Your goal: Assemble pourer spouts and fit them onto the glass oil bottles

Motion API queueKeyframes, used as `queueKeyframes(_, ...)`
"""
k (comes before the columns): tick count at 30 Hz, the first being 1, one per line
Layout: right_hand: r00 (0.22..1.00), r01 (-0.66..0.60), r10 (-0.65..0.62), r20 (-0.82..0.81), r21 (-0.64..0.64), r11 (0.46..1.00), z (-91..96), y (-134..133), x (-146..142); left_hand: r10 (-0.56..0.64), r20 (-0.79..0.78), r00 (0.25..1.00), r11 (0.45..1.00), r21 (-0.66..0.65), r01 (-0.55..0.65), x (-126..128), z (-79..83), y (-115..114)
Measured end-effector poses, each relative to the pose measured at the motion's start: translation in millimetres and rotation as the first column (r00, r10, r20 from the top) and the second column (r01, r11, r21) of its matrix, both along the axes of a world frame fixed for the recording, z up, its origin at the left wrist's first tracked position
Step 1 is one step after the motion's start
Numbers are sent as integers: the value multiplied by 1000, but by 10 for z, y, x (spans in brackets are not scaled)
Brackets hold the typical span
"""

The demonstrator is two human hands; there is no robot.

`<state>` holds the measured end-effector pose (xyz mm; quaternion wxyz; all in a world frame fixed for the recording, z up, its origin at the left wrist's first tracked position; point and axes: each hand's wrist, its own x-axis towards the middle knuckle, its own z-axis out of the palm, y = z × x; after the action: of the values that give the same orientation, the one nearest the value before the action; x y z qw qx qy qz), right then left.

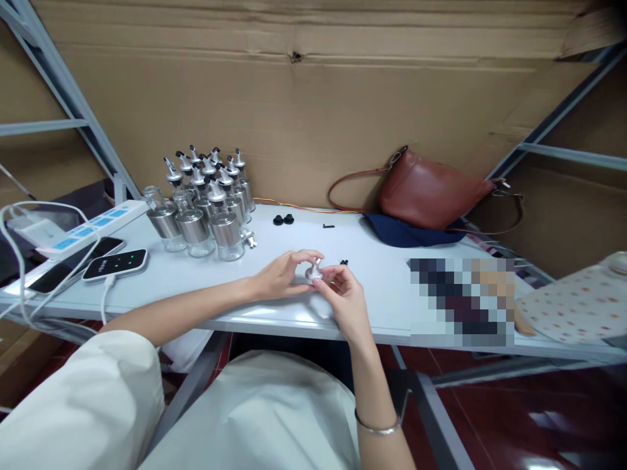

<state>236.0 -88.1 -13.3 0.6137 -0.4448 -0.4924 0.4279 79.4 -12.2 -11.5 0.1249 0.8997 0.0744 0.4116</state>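
Both hands meet over the front middle of the white table [372, 261]. My left hand [281, 275] and my right hand [345, 297] each pinch a small silver metal pourer cap [314, 270] between their fingertips. A tiny black part [344, 262] lies just behind my right hand. Several glass bottles with steel sleeves [206, 212], most topped with pourer spouts, stand in a cluster at the back left. One loose silver spout [249, 239] lies beside them.
Two black round caps [283, 220] and a small black piece [328, 226] lie mid-table. A brown leather bag [431, 190] sits on blue cloth [406, 232] at the back right. A phone [73, 262], a charging device [115, 264] and a power strip [93, 226] lie left. Cardboard lines the wall.
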Motion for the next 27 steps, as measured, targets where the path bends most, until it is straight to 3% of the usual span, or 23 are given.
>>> queueKeyframes(5,999,1,-1,37,-11,1000,7,-5,-5,93,-28,995,995,-21,-94,-2,-15,-1)
queueKeyframes(11,999,-10,10,-35,-10,1000,3,12,-9,95,-54,994,994,-47,-97,-31,15,3)
queueKeyframes(15,994,-80,77,-78,-43,996,-8,9,-15,106,-75,992,994,2,-106,-34,44,-4)
queueKeyframes(20,998,-32,32,-47,-3,999,-7,-5,-18,108,-88,990,991,92,-100,-30,40,9)
queueKeyframes(27,999,2,0,-54,42,999,-33,-3,-7,213,-92,973,947,264,-183,-39,17,45)
